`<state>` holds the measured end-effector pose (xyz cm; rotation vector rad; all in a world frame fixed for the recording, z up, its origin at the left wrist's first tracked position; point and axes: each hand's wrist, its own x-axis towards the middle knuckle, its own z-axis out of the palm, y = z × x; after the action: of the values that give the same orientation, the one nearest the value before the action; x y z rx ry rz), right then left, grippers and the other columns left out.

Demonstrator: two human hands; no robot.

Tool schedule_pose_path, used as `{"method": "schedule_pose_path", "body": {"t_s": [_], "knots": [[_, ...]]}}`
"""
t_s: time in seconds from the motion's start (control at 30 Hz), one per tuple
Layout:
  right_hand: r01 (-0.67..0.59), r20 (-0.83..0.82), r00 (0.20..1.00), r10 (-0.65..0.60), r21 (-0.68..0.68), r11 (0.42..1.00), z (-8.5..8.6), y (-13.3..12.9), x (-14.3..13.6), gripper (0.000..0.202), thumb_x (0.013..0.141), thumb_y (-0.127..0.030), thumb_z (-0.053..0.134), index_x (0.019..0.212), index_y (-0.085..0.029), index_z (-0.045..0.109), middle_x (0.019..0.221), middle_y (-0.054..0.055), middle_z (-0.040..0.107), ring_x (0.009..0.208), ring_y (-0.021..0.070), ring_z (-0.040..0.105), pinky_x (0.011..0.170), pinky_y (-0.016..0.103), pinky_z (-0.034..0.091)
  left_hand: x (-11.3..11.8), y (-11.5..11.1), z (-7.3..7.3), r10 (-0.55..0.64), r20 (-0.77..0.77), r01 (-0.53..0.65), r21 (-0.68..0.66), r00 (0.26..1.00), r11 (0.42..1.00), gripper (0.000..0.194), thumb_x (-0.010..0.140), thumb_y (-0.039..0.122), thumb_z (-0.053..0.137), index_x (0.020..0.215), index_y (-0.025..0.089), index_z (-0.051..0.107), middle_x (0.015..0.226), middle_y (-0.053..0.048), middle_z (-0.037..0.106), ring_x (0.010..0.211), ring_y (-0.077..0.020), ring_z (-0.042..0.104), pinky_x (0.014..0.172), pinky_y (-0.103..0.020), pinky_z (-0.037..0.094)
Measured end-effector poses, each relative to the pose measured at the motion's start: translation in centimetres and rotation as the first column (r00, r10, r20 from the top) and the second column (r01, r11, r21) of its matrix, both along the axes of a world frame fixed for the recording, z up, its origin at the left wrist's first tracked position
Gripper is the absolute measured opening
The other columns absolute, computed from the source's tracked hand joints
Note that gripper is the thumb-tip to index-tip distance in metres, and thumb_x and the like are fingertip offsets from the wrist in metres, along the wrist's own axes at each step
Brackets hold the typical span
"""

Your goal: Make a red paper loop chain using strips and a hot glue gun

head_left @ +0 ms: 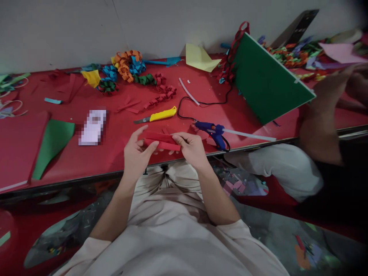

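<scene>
A folded strip of red paper (162,141) is stretched between my two hands near the table's front edge. My left hand (140,153) grips its left part, thumb on top and the index finger raised. At the strip's right end, my right hand (191,148) pinches the paper between thumb and fingers. Just beyond the hands lies a yellow box cutter (163,113) with its blade out to the left. A blue hot glue gun (211,132) rests right of my right hand, a clear glue stick (250,135) sticking out of its back.
A green board (267,80) leans at the right, beside a co-worker's arm (323,111). Paper chains (128,65) and red scraps lie toward the wall. A blurred phone (92,127) and green paper (54,143) lie left. The glue gun's black cord (207,102) crosses the table.
</scene>
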<state>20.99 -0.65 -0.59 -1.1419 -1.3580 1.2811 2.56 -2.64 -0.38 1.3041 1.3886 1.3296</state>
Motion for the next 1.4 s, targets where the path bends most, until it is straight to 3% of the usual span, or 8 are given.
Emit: {"method": "schedule_pose_path", "body": {"t_s": [0.1, 0.23, 0.47, 0.67, 0.9, 1.07, 1.27, 1.4], "knots": [[-0.047, -0.048, 0.998, 0.047, -0.001, 0.999, 0.0, -0.3, 0.1, 0.053, 0.095, -0.064, 0.053, 0.107, -0.018, 0.077, 0.072, 0.004, 0.076, 0.064, 0.0173, 0.071, 0.06, 0.027, 0.054, 0.3, 0.1, -0.3, 0.062, 0.019, -0.061, -0.035, 0.998, 0.998, 0.068, 0.076, 0.042, 0.084, 0.132, 0.013, 0.06, 0.08, -0.004, 0.077, 0.061, -0.0162, 0.073, 0.062, -0.025, 0.063], [-0.023, -0.099, 0.995, 0.02, -0.033, 0.999, -0.7, -0.5, -0.4, 0.048, 0.08, -0.048, 0.078, 0.118, -0.02, 0.071, 0.101, 0.005, 0.078, 0.074, 0.017, 0.075, 0.07, 0.027, 0.061, 0.5, 0.2, -0.7, 0.142, 0.073, -0.141, -0.02, 0.987, 0.99, 0.056, 0.072, 0.038, 0.086, 0.118, 0.012, 0.067, 0.092, -0.007, 0.079, 0.073, -0.0179, 0.075, 0.066, -0.028, 0.065], [0.031, -0.087, 0.996, -0.031, -0.007, 1.0, -1.5, -0.2, -0.5, 0.039, 0.08, -0.029, 0.077, 0.117, -0.019, 0.071, 0.1, 0.006, 0.079, 0.078, 0.0171, 0.077, 0.075, 0.027, 0.062, 0.3, -0.2, -0.1, 0.04, 0.178, -0.014, -0.143, 0.983, 0.99, 0.053, 0.073, 0.037, 0.086, 0.118, 0.014, 0.07, 0.098, -0.006, 0.078, 0.085, -0.0172, 0.075, 0.076, -0.028, 0.066], [0.01, -0.098, 0.995, -0.008, 0.018, 1.0, -1.6, -0.3, -0.3, 0.037, 0.077, -0.025, 0.08, 0.113, -0.021, 0.072, 0.107, 0.004, 0.079, 0.096, 0.0181, 0.076, 0.086, 0.027, 0.06, 0.2, 0.0, -0.1, 0.054, 0.172, -0.026, -0.163, 0.984, 0.986, 0.04, 0.075, 0.044, 0.083, 0.098, 0.013, 0.075, 0.093, -0.006, 0.078, 0.08, -0.0189, 0.076, 0.067, -0.029, 0.068], [-0.022, -0.14, 0.99, 0.007, -0.109, 0.994, -1.3, -0.3, -0.5, 0.022, 0.084, -0.039, 0.073, 0.091, -0.018, 0.071, 0.076, 0.001, 0.075, 0.066, 0.017, 0.073, 0.061, 0.026, 0.059, 0.3, 0.3, -1.1, 0.11, 0.116, -0.095, -0.135, 0.987, 0.986, 0.038, 0.079, 0.047, 0.08, 0.092, 0.013, 0.071, 0.085, -0.005, 0.077, 0.064, -0.0181, 0.075, 0.059, -0.029, 0.066], [0.011, -0.208, 0.977, -0.032, -0.101, 0.995, -1.5, -0.1, -0.5, 0.021, 0.077, -0.036, 0.078, 0.089, -0.019, 0.071, 0.084, 0.001, 0.076, 0.069, 0.016, 0.07, 0.065, 0.028, 0.061, 0.5, 0.1, -0.6, 0.041, 0.122, -0.018, -0.184, 0.992, 0.983, 0.036, 0.082, 0.047, 0.076, 0.093, 0.014, 0.07, 0.082, -0.007, 0.077, 0.064, -0.0216, 0.076, 0.054, -0.027, 0.063], [0.023, -0.198, 0.979, -0.041, -0.092, 0.996, -1.7, 0.0, -0.6, 0.023, 0.08, -0.041, 0.076, 0.086, -0.019, 0.072, 0.081, 0.001, 0.075, 0.067, 0.016, 0.069, 0.063, 0.028, 0.061, 0.4, -0.1, -0.1, -0.027, 0.153, 0.054, -0.177, 0.988, 0.983, 0.041, 0.084, 0.047, 0.076, 0.105, 0.013, 0.065, 0.089, -0.008, 0.078, 0.066, -0.0226, 0.077, 0.054, -0.026, 0.062], [-0.014, -0.205, 0.979, -0.009, -0.107, 0.994, -1.8, 0.0, -0.7, 0.025, 0.081, -0.044, 0.074, 0.087, -0.02, 0.072, 0.078, 0.001, 0.075, 0.066, 0.017, 0.07, 0.062, 0.029, 0.061, 0.1, -0.1, -0.7, -0.021, 0.145, 0.048, -0.186, 0.989, 0.981, 0.036, 0.084, 0.048, 0.075, 0.091, 0.015, 0.063, 0.083, -0.006, 0.076, 0.066, -0.0233, 0.077, 0.052, -0.026, 0.061]]}}
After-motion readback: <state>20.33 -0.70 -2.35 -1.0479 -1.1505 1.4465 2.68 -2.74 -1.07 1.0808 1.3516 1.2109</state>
